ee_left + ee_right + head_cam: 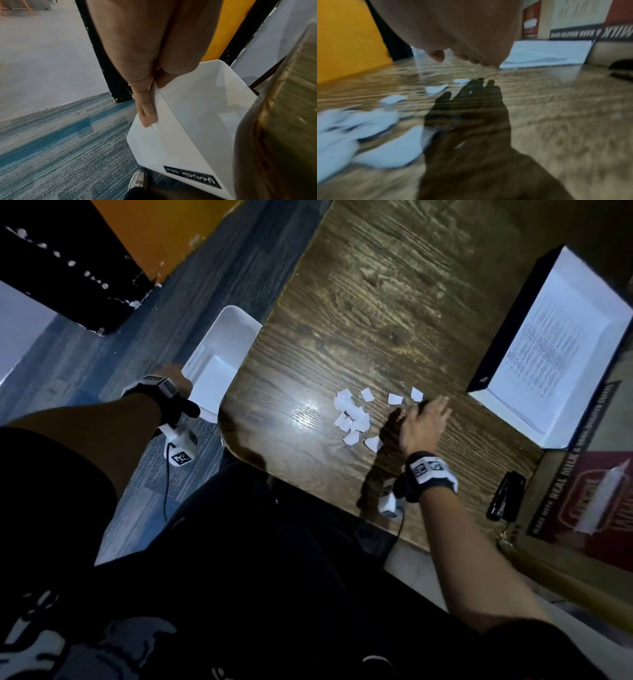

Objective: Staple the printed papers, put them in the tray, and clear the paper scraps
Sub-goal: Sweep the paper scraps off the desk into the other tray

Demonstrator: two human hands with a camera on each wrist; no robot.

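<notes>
Several white paper scraps [356, 419] [368, 129] lie in a loose cluster on the dark wooden table [376, 302]. My right hand [424, 422] [464, 59] hovers open just right of them, fingers straight, holding nothing. My left hand [174, 378] [147, 102] grips the rim of a white bin [222, 354] [197, 115], held beside the table's left edge below its top; thumb inside, fingers outside. The printed papers [551, 347] lie in a black-sided tray [513, 313] at the right. A black stapler [507, 498] sits near the table's front right corner.
A printed cardboard box [589, 494] stands against the table's right side. Blue carpet [60, 135] and my shoe [139, 180] are below the bin. An orange and black panel [147, 231] stands beyond the table's left end.
</notes>
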